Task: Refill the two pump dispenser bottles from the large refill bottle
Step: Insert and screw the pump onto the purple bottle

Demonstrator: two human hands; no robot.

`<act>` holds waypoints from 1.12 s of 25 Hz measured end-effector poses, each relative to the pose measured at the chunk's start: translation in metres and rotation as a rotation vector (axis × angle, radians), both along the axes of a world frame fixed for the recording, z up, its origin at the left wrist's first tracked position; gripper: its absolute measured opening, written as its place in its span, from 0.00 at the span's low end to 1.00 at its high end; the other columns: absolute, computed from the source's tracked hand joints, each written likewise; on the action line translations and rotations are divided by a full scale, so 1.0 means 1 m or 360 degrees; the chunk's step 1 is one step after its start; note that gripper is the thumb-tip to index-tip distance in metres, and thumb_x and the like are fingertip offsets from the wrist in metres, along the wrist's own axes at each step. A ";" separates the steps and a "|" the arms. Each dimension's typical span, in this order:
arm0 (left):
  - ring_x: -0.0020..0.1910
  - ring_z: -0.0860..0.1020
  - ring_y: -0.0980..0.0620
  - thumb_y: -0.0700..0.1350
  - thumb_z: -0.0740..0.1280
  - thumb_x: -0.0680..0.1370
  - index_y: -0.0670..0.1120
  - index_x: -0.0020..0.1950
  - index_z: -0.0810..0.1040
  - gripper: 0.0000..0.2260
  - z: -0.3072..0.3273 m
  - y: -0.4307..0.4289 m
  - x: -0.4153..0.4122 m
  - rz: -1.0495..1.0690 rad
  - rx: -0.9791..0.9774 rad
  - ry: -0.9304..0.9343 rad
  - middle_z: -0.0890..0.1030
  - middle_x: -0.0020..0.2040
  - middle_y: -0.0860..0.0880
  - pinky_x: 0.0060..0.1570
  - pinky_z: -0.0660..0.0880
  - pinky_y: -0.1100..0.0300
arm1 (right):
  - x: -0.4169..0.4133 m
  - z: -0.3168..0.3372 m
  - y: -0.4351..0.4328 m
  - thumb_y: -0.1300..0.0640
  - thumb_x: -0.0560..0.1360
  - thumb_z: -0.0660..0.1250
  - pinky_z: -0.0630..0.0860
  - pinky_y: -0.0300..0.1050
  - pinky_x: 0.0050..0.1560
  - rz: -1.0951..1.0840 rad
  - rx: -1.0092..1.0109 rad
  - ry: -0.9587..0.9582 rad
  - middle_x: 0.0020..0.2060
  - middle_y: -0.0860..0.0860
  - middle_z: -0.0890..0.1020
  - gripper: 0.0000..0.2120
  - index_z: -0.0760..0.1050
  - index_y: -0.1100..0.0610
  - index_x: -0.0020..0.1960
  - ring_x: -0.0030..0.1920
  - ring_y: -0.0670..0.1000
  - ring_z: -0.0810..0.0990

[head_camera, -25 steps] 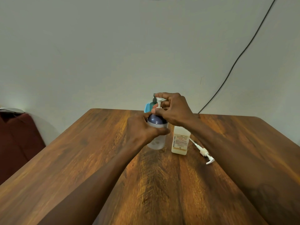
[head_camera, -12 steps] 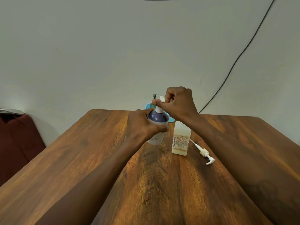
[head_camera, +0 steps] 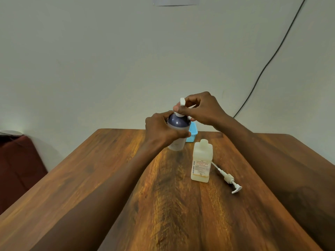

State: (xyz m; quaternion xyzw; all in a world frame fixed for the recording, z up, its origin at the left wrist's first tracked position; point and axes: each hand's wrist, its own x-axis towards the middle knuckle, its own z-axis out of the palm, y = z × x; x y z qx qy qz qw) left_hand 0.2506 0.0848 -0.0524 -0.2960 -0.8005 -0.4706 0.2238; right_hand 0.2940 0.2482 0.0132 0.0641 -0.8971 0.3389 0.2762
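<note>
Head view: the left hand (head_camera: 161,129) grips the body of a dark-blue-shouldered pump dispenser bottle (head_camera: 178,134) over the far middle of the wooden table (head_camera: 108,178), while the right hand (head_camera: 201,109) pinches its white pump head (head_camera: 182,102) with curled fingers. Nearer and to the right, an uncapped cream bottle (head_camera: 200,162) stands upright, a loose white pump (head_camera: 229,180) lying just beside it. A blue basket (head_camera: 192,133) sits behind.

Dim, warm light is cast from above; glare is seen on the table (head_camera: 181,178); edges are bowed.
</note>
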 end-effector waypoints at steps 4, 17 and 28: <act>0.47 0.83 0.53 0.60 0.82 0.61 0.51 0.58 0.82 0.28 0.010 0.035 -0.043 0.0014 0.0024 -0.0007 0.85 0.56 0.53 0.52 0.82 0.60 | -0.031 0.010 0.022 0.50 0.74 0.78 0.83 0.39 0.47 -0.0059 0.0025 0.0115 0.48 0.51 0.88 0.14 0.86 0.56 0.56 0.45 0.46 0.85; 0.48 0.84 0.50 0.60 0.79 0.68 0.47 0.58 0.85 0.24 -0.021 0.140 -0.172 0.0086 -0.0079 -0.0190 0.86 0.53 0.49 0.56 0.81 0.52 | -0.164 -0.061 0.109 0.52 0.72 0.79 0.84 0.48 0.52 -0.0380 -0.0172 0.0218 0.46 0.52 0.89 0.11 0.88 0.56 0.52 0.46 0.49 0.87; 0.49 0.83 0.52 0.61 0.77 0.70 0.45 0.58 0.86 0.24 -0.081 0.158 -0.212 0.0217 -0.0234 -0.0381 0.86 0.53 0.48 0.54 0.74 0.63 | -0.218 -0.117 0.135 0.54 0.73 0.78 0.83 0.56 0.52 -0.0323 -0.0096 -0.0163 0.43 0.56 0.88 0.10 0.87 0.60 0.48 0.46 0.55 0.87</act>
